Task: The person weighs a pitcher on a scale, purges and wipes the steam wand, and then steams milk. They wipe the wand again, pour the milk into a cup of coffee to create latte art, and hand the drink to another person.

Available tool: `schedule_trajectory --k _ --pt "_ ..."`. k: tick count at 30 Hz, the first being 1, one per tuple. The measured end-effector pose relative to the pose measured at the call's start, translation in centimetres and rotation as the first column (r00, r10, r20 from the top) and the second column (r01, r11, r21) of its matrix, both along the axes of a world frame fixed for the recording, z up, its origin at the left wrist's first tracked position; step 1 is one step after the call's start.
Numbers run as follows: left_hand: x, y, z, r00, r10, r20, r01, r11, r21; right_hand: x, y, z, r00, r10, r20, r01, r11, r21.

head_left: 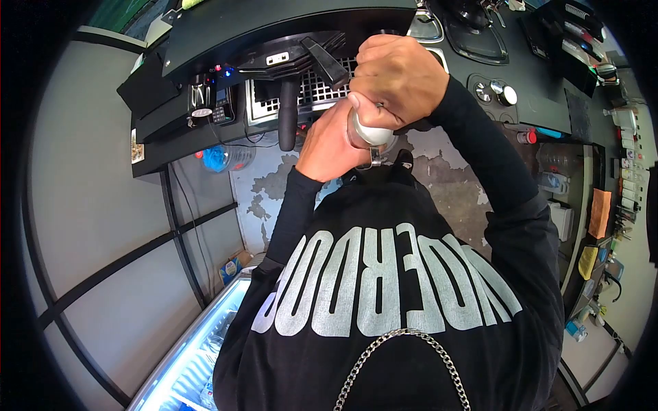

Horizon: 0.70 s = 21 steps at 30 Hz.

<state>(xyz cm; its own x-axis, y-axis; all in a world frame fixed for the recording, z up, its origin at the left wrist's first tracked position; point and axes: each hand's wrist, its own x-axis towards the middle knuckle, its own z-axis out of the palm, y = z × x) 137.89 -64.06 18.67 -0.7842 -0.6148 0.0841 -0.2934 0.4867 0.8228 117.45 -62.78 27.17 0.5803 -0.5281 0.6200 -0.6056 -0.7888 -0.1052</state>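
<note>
My left hand [330,145] is wrapped round a small round vessel [374,131] with a white top or contents and a metal edge with a clip or handle. My right hand [401,79] is closed just above it, its thumb side against the vessel; what its fingers grip is hidden. Beside my hands, a black handle [288,113] hangs down from a black coffee machine [274,34]. A second black handle [325,63] slants over the metal drip grid [262,115].
A dark counter [545,103] at right carries a round-topped metal set [506,95] and a black tray [476,41]. A metal cup [201,96] stands at left. Below are a clear container with blue contents [218,158] and a lit cooler [195,349]. Shelves line the right.
</note>
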Motion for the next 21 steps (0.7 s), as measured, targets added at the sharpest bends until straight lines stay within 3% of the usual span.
schedule_trajectory --k 21 --pt "0.1 0.1 -0.5 0.999 0.030 0.030 -0.029 1.000 -0.008 0.2 0.2 0.2 1.000 -0.012 0.004 0.012 1.000 0.011"
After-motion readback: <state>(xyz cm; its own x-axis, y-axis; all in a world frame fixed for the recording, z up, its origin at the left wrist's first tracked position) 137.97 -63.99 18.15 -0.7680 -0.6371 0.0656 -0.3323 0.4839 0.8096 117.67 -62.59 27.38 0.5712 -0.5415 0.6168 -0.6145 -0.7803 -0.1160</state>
